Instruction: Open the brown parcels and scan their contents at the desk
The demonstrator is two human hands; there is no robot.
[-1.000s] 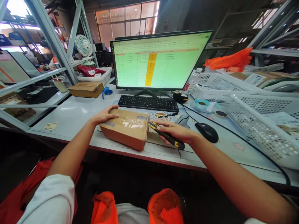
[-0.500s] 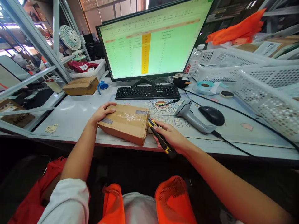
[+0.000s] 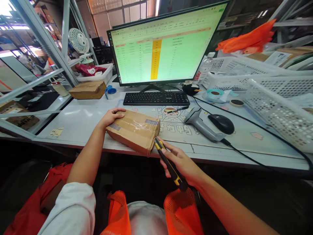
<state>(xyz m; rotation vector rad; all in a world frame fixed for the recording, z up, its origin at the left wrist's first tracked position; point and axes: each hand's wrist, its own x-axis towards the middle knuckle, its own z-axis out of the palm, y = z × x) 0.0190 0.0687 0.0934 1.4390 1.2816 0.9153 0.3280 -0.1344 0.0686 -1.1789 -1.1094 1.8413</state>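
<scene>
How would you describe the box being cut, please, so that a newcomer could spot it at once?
Start at the big green monitor and come past the keyboard to the desk's near edge. The taped cardboard box lies there under the left hand; unlike the other box, a yellow-black knife touches its corner.

Knife blade tip (image 3: pixel 155 139) hidden behind cardboard box (image 3: pixel 134 130) corner; monitor (image 3: pixel 166 45) top cut off at 12 o'clock; spreadsheet text too small to read; basket (image 3: pixel 278 114) cut off at 3 o'clock; figure at 10 o'clock blurred
</scene>
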